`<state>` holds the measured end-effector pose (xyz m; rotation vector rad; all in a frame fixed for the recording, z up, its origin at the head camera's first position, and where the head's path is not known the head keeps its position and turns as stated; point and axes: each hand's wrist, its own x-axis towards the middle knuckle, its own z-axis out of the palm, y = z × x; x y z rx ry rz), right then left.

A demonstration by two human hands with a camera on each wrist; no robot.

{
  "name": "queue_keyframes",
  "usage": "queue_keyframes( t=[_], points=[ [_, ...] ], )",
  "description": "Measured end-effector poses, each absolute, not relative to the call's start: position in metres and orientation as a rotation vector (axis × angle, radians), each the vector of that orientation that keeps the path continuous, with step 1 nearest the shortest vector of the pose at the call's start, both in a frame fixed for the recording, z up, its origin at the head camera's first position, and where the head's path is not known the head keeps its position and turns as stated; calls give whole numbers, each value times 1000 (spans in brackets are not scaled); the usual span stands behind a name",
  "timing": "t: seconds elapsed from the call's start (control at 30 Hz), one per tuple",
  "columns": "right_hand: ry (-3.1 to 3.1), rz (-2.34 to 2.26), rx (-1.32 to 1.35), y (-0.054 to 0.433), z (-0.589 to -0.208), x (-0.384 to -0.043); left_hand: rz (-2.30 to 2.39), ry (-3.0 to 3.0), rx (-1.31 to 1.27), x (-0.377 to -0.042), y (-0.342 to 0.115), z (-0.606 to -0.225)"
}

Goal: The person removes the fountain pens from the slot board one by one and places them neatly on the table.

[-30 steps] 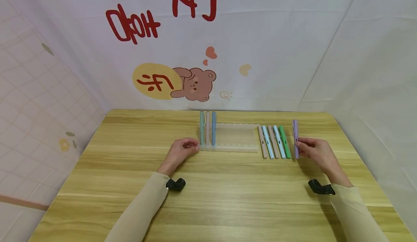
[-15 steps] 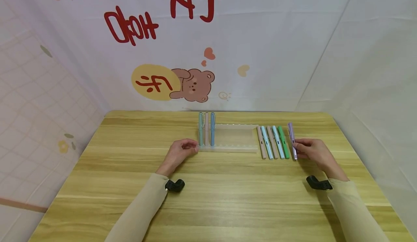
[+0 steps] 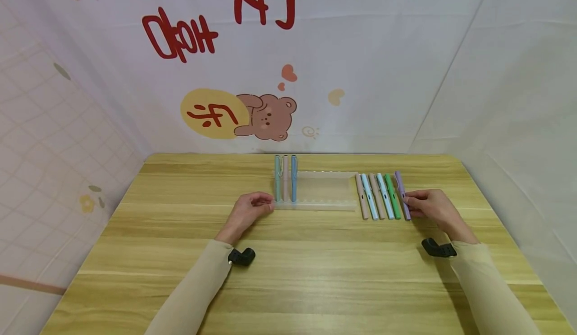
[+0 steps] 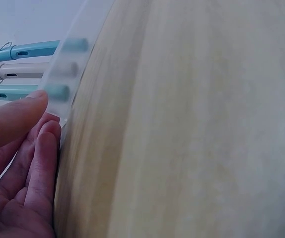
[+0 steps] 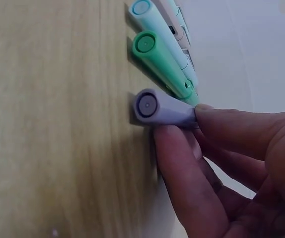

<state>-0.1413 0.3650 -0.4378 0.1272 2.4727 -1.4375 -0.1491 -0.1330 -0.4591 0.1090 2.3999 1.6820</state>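
Note:
My right hand pinches a purple fountain pen between thumb and fingers; the pen lies at or very near the tabletop. In the right wrist view the purple pen points its round end at the camera, beside a green pen. My left hand holds the left front corner of a clear pen rack, thumb against its front strip. A teal pen, a pale pinkish pen and a blue pen sit side by side in the rack's left slots.
Right of the rack, a row of pens lies on the wooden table: brown pens, light blue pens and the green pen. A printed white cloth hangs behind the table's back edge.
The purple pen has moved left and down beside the green pen, tilting to match the row, with my right hand on it. My left hand stays at the rack's corner.

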Motion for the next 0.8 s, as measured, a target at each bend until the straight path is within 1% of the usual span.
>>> queue_keyframes(
  t=[0.8],
  points=[
    [2502,-1385,144,360,-435,-144,1697,2386,95,-149,-132,-462]
  ],
)
